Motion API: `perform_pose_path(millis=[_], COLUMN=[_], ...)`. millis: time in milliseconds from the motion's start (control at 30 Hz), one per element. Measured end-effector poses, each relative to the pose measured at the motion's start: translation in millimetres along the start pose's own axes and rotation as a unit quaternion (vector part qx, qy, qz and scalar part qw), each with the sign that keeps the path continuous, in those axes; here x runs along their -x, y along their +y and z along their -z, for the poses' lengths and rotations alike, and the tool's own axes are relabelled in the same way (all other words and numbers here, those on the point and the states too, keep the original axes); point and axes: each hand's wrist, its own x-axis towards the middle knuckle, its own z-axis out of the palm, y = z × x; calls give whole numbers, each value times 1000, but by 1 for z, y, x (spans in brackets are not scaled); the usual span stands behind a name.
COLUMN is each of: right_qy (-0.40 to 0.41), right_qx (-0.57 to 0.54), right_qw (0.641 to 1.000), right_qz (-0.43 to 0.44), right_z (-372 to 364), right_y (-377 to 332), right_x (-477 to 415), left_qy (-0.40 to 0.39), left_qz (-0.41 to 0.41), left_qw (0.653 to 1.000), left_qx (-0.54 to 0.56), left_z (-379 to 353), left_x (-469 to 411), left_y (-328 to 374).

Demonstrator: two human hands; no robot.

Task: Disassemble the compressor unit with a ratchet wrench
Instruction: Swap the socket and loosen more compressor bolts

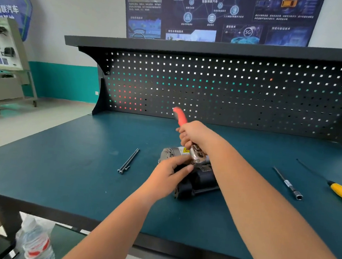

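Note:
The compressor unit [198, 180], a silver and black body with a yellow warning label, lies on its side in the middle of the green bench top [72, 163]. My right hand [194, 134] grips the red handle of the ratchet wrench [179, 115]; its metal head sits on the unit's top. My left hand [168, 174] holds the unit's near left side, thumb and fingers curled against the housing by the wrench head. Two long bolts [128, 160] lie loose on the bench to the left of the unit.
An extension bar with a socket end [287, 184] and a yellow-handled screwdriver [339, 192] lie at the right. A black pegboard [229, 93] closes the back of the bench. A plastic water bottle [34, 241] stands below the front edge at the left.

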Motion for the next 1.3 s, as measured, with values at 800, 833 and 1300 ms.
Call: perform_pose_path(millis=[800, 833, 1300], right_qy=[205, 197, -116], right_qx=[-671, -648, 22], right_qw=[685, 708, 992], right_qz=[199, 200, -48], right_z=[16, 18, -17], right_y=[90, 84, -3], right_x=[46, 42, -1], left_qy=[131, 115, -10], left_qz=[-46, -42, -6], left_qw=[988, 991, 998], left_qx=[-61, -56, -62], left_z=[-20, -17, 9], left_x=[3, 4, -5], left_y=[-12, -12, -1])
